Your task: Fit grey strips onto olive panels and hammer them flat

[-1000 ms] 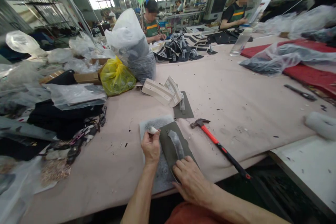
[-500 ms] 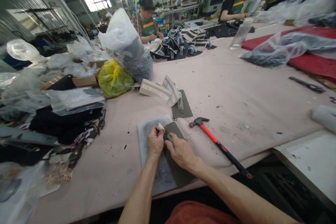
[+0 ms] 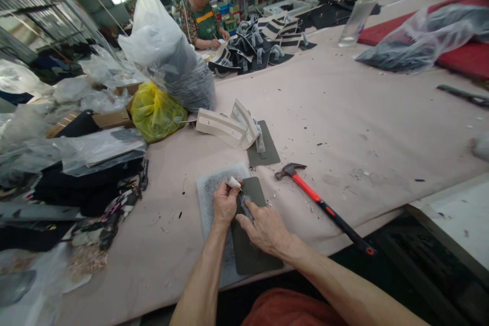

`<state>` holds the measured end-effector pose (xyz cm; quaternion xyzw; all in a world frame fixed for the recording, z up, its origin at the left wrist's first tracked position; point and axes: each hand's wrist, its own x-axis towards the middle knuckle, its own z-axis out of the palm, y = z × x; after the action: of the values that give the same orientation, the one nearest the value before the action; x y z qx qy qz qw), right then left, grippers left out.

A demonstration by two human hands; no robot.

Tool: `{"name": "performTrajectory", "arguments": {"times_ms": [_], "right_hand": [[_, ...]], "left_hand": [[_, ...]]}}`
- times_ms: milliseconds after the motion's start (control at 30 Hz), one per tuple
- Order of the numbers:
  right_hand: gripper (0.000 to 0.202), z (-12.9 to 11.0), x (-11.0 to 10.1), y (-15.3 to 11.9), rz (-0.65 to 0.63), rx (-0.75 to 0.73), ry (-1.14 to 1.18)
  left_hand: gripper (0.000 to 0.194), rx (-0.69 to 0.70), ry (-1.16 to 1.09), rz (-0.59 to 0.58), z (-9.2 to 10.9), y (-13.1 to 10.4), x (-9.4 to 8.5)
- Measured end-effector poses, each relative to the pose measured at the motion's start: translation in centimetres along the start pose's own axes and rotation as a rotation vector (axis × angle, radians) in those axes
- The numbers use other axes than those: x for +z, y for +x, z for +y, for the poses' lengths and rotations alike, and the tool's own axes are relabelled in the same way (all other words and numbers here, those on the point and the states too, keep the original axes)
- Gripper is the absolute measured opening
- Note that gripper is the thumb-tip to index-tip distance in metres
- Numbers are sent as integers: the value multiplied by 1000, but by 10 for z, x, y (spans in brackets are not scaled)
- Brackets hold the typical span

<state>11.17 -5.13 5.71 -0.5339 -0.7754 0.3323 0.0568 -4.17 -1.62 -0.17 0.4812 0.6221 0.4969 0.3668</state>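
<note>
A dark olive-grey flat panel (image 3: 254,257) with rounded corners lies partly over a speckled pale slab (image 3: 208,191) at the table's front edge. At the panel's upper left, my left hand (image 3: 224,206) is closed in a pinch. A small white cylindrical piece (image 3: 233,182) shows at its fingertips; I cannot tell whether it is held or is a finger wrapping. My right hand (image 3: 267,229) rests over the panel, with thumb and forefinger around a grey wrapped strip (image 3: 245,205). The strip's lower end is hidden by my fingers.
A claw hammer (image 3: 313,194) with a red and black handle lies to the right. Beyond are cream curved pieces (image 3: 221,127) on another olive panel (image 3: 269,150). Bags, including a yellow one (image 3: 156,114), crowd the left. A bottle (image 3: 357,20) stands far right. Two people work across the table.
The view has tilted down a little. The panel under my hands has turned and shifted left over the slab. My right forefinger and thumb sit slightly farther apart around the grey strip.
</note>
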Motion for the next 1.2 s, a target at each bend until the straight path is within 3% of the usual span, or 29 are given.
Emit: {"name": "performTrajectory", "arguments": {"times_ms": [233, 600, 767, 867, 967, 1033, 1100, 1200], "right_hand": [[53, -2, 0, 0, -7, 20, 13], [54, 1, 2, 0, 13, 20, 25], [53, 7, -2, -3, 29, -40, 190], [49, 32, -17, -4, 216, -86, 247], [48, 78, -38, -6, 447, 39, -24], [45, 111, -51, -10, 421, 197, -183], [30, 136, -60, -15, 319, 322, -220], [7, 148, -66, -21, 134, 459, 137]], "left_hand": [[21, 25, 49, -37, 14, 4, 4], [19, 67, 89, -65, 11, 5, 3], [16, 125, 202, -69, 16, 3, 4], [16, 166, 217, -77, 15, 2, 5], [18, 212, 217, -89, 13, 0, 6], [19, 238, 226, -99, 13, -1, 6], [20, 253, 232, -103, 13, -1, 6], [18, 262, 225, -117, 12, -1, 3]]}}
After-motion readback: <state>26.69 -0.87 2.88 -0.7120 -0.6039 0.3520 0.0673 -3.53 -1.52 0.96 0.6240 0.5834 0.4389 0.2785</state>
